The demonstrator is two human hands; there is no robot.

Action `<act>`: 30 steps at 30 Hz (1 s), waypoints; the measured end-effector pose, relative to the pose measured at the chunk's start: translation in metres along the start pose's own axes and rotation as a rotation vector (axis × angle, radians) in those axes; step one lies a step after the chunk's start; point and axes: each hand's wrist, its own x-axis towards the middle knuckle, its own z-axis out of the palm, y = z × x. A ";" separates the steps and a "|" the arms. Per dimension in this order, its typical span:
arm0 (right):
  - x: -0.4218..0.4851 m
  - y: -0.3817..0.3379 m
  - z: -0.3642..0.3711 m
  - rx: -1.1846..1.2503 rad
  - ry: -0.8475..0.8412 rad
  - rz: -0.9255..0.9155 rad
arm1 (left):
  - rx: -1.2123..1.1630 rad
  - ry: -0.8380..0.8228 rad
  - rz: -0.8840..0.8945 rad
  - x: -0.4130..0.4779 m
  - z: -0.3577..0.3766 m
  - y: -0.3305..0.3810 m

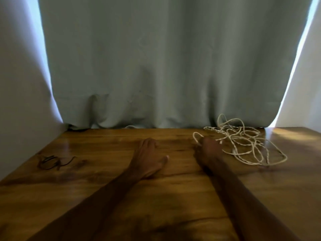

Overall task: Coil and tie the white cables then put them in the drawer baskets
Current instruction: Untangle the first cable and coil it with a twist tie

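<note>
Behind, a grey curtain (156, 58) hangs down to the wooden worktop (104, 197). White cables (227, 136) lie tangled at the worktop's far right, the heap running from near right to a loop at the right hand (209, 148). That hand's fingers are blurred, so I cannot tell their grip. The left hand (147, 157) rests flat, fingers straight. Dark strips (52, 161) lie left.
</note>
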 end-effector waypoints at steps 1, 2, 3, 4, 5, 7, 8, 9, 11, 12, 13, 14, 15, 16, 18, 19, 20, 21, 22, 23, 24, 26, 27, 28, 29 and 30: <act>-0.003 -0.009 0.003 0.054 0.017 -0.064 | -0.080 -0.019 -0.021 0.000 -0.001 -0.001; -0.006 -0.020 0.006 0.120 0.031 -0.138 | -0.202 -0.036 -0.051 0.000 -0.004 -0.002; -0.010 -0.031 0.008 0.182 0.024 -0.208 | -0.351 -0.045 -0.084 0.000 -0.005 -0.003; -0.016 -0.044 0.008 0.227 0.006 -0.274 | -0.504 -0.045 -0.107 0.001 -0.007 -0.004; -0.022 -0.058 0.008 0.262 -0.013 -0.346 | -0.638 -0.040 -0.116 0.003 -0.009 -0.006; -0.035 -0.083 0.008 0.310 -0.043 -0.484 | -0.848 -0.023 -0.142 0.010 -0.013 -0.010; -0.042 -0.093 0.007 0.342 -0.060 -0.551 | -0.916 -0.027 -0.169 0.012 -0.017 -0.012; -0.047 -0.102 0.007 0.380 -0.075 -0.624 | -0.961 -0.041 -0.190 0.013 -0.021 -0.013; -0.054 -0.111 0.006 0.439 -0.141 -0.716 | -0.971 -0.085 -0.181 0.011 -0.026 -0.014; -0.056 -0.113 0.006 0.452 -0.185 -0.728 | -0.941 -0.085 -0.164 0.010 -0.027 -0.014; -0.055 -0.111 0.005 0.464 -0.208 -0.723 | -0.919 -0.069 -0.159 0.010 -0.026 -0.015; -0.051 -0.108 0.004 0.465 -0.183 -0.704 | -0.930 -0.055 -0.166 0.011 -0.025 -0.015; -0.045 -0.103 0.002 0.456 -0.111 -0.667 | -0.966 -0.053 -0.174 0.011 -0.026 -0.015; -0.037 -0.095 -0.001 0.444 -0.007 -0.619 | -1.011 -0.064 -0.175 0.012 -0.027 -0.016; -0.026 -0.078 -0.011 0.407 0.175 -0.547 | -1.054 -0.139 -0.136 0.014 -0.032 -0.015; -0.023 -0.070 -0.016 0.343 0.166 -0.528 | -1.068 -0.205 -0.104 0.014 -0.037 -0.013; -0.023 -0.064 -0.019 0.264 0.093 -0.518 | -1.093 -0.282 -0.070 0.012 -0.042 -0.011; -0.024 -0.059 -0.019 0.182 -0.004 -0.516 | -1.113 -0.356 -0.052 0.011 -0.047 -0.008; -0.027 -0.056 -0.019 0.121 -0.100 -0.521 | -1.132 -0.414 -0.049 0.010 -0.055 -0.003; -0.026 -0.052 -0.014 0.096 -0.168 -0.508 | -1.166 -0.444 -0.053 0.011 -0.062 -0.001; -0.023 -0.047 -0.009 0.090 -0.199 -0.484 | -1.228 -0.440 -0.060 0.013 -0.069 0.000; -0.015 -0.040 -0.005 0.078 -0.181 -0.415 | -1.435 -0.340 -0.097 0.019 -0.084 -0.008; -0.010 -0.035 -0.003 0.062 -0.139 -0.390 | -1.543 -0.280 -0.123 0.023 -0.090 -0.016; -0.005 -0.029 -0.002 0.062 -0.084 -0.378 | -1.639 -0.223 -0.153 0.026 -0.095 -0.027; -0.002 -0.023 -0.001 0.078 -0.022 -0.364 | -1.715 -0.163 -0.187 0.029 -0.099 -0.038; 0.001 -0.018 0.000 0.100 0.043 -0.348 | -1.773 -0.099 -0.215 0.030 -0.101 -0.049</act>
